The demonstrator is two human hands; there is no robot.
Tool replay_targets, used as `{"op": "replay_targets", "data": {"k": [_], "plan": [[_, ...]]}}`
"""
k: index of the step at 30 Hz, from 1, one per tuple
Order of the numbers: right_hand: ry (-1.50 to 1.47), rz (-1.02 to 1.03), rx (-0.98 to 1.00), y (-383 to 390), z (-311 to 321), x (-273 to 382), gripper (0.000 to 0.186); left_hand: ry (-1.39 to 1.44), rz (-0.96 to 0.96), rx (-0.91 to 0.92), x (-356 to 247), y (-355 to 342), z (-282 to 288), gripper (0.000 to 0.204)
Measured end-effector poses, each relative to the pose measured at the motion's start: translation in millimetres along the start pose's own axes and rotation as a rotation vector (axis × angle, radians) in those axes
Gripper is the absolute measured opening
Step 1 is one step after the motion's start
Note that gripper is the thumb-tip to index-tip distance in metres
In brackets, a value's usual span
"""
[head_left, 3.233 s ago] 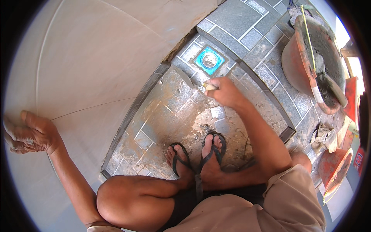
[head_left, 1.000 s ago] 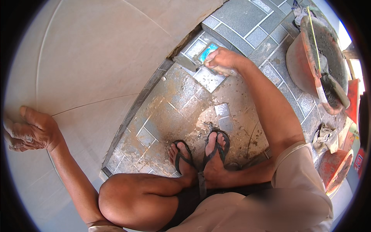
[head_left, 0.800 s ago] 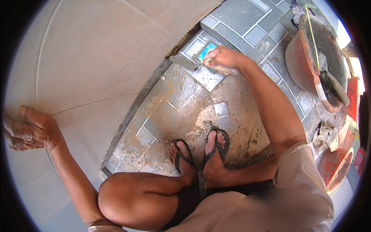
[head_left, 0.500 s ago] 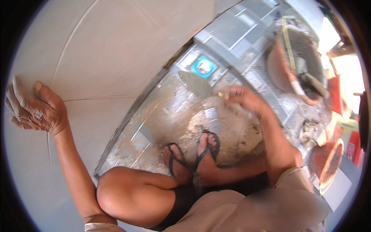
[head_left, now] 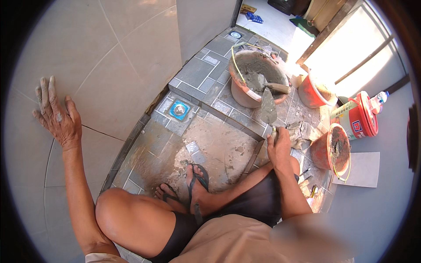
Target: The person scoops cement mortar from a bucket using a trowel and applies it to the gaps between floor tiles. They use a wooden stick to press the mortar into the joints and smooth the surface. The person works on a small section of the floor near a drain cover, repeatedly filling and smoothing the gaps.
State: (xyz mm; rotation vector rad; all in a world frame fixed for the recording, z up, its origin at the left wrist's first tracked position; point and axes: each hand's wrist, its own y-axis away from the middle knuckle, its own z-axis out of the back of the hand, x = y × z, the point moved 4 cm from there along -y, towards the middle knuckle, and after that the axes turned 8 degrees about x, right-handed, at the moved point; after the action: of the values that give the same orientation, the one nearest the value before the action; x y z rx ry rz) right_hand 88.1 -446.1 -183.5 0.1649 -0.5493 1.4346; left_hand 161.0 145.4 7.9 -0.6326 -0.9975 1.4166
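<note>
My left hand (head_left: 59, 118) lies flat with spread fingers on the large beige wall tiles (head_left: 127, 83); grey residue coats its fingers. In my right hand (head_left: 279, 149) is the handle of a pointed trowel (head_left: 268, 108), its grey-smeared blade aimed away from me. Beyond that blade stands a big orange-brown bucket (head_left: 240, 90) of grey mortar, with a yellow handle. A second trowel (head_left: 279, 88) with a wooden handle rests in the bucket. Below the wall, a square floor drain (head_left: 179, 110) with a blue border is set among small grey tiles.
On the right are a red bucket (head_left: 309, 94), a smaller mortar bucket (head_left: 322, 151), a red-lidded paint pail (head_left: 348, 116), a crumpled cloth (head_left: 302, 133) and a white tile (head_left: 366, 168). A raised step edge (head_left: 219, 115) crosses the floor beyond my sandalled feet.
My right hand has carried the trowel away from the floor near the drain, rightward toward the big bucket. My left hand stays on the wall, and the view has shifted right.
</note>
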Motion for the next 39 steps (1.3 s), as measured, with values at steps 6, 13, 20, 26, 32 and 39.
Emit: {"op": "replay_targets", "data": {"k": [6,13,20,26,32,39], "plan": [[0.004,-0.148,0.194,46.2,39.1,-13.4,0.035,-0.045,0.032,0.239,17.2,9.4,17.6,0.067],[-0.159,-0.102,0.234,-29.4,112.9,-35.2,0.029,0.024,-0.045,0.380,20.0,12.9,36.1,0.046],[-0.136,-0.313,0.836,-145.5,137.3,-49.6,0.036,0.780,0.300,0.859,5.6,25.8,112.8,0.039],[0.158,-0.210,1.022,-182.9,138.8,-68.9,0.034,0.787,0.373,1.068,-13.0,88.5,217.8,0.045],[-0.445,-0.553,1.071,-164.9,109.9,-73.9,0.031,0.710,0.651,0.818,-14.9,146.0,279.0,0.050],[-1.054,-0.483,1.083,-90.5,46.5,-44.4,0.040,0.677,0.766,0.732,-12.5,174.4,285.8,0.048]]}}
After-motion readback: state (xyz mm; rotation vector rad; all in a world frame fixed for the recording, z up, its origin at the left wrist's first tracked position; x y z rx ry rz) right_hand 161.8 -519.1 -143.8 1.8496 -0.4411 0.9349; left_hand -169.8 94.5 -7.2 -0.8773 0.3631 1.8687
